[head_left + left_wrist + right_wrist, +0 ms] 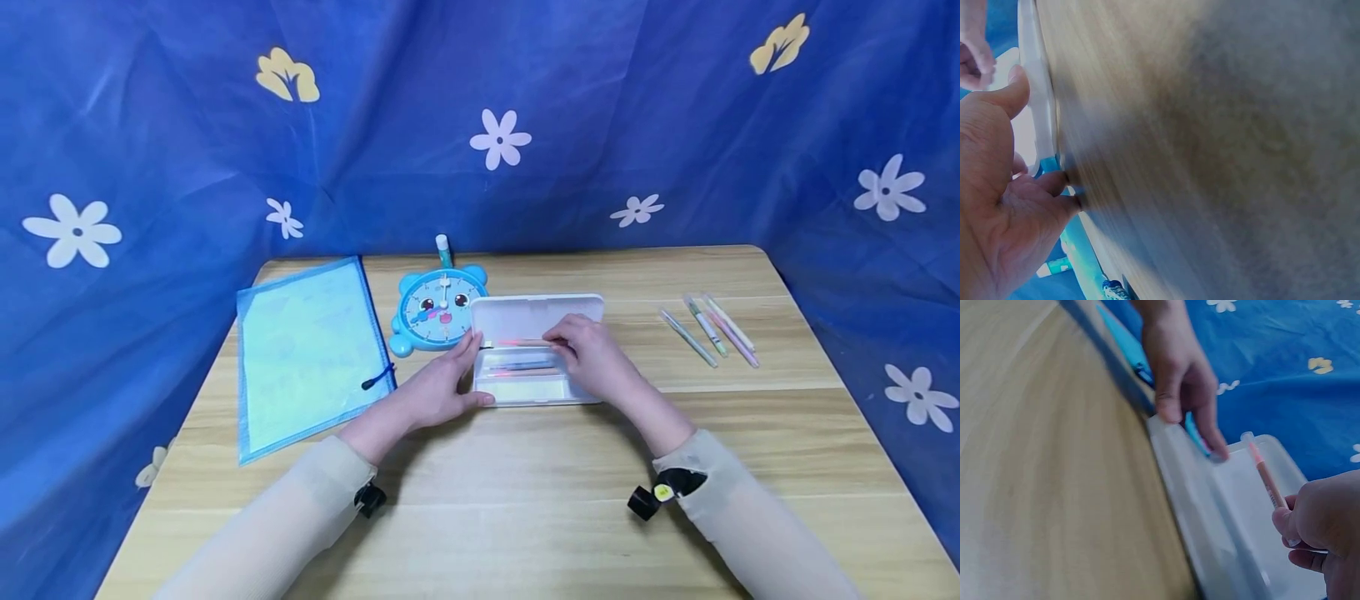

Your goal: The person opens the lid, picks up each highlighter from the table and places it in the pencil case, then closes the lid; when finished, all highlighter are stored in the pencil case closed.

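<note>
A white pencil case (536, 309) lies with its lid raised in the middle of the table. My left hand (438, 387) grips its left end, the thumb at the front corner and the fingers towards the back. Between the thumb and fingers of my right hand (596, 354) is a pen (1267, 481) with an orange-pink barrel and a clear cap, held above the case. Inside the tray lie a blue pen (522, 365) and a pinkish one. The right hand hides the case's right end.
Several pens (707, 325) lie loose on the right of the table. Behind the case's left end is a blue toy clock (442, 310), with a small white-capped tube (443, 250) beyond it. A light-blue zip folder (307, 358) lies at the left.
</note>
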`<state>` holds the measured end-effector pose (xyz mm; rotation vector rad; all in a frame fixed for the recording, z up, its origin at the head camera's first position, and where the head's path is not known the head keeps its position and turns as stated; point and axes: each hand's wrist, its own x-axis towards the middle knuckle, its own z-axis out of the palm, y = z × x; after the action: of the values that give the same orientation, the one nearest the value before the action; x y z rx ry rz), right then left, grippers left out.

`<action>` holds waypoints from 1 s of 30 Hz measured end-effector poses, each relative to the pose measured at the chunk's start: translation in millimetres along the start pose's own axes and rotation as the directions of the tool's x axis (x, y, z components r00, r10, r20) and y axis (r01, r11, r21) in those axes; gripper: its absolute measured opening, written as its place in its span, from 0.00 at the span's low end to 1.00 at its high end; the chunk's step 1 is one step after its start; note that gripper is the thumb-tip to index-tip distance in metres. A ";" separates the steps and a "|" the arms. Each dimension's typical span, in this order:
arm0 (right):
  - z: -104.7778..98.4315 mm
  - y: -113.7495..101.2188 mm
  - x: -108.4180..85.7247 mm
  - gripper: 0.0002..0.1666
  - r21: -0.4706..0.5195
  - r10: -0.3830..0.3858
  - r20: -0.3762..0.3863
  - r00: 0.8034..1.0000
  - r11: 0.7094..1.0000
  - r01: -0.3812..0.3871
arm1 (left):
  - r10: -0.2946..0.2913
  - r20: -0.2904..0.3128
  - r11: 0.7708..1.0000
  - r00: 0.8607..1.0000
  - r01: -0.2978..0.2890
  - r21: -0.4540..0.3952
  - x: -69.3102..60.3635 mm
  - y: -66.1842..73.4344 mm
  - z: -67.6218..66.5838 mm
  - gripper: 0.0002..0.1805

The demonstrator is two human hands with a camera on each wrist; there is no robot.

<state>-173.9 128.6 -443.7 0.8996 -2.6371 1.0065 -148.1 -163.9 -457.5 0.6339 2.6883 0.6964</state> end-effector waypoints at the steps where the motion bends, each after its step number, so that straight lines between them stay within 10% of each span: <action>1: 3.0 0.6 0.2 0.10 -0.006 -0.002 0.014 1.000 1.000 0.002 | -0.001 0.000 1.000 1.000 0.001 -0.001 0.2 0.5 -0.3 0.60; 30: 27.3 2.2 -5.7 0.15 -0.178 0.000 0.159 0.987 0.984 0.029 | -0.017 0.008 1.000 1.000 0.017 -0.014 -1.2 3.4 -1.6 0.60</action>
<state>-169.3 114.8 -467.5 0.9923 -2.7918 0.7045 -146.5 -162.4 -454.2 0.6078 2.6765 0.7065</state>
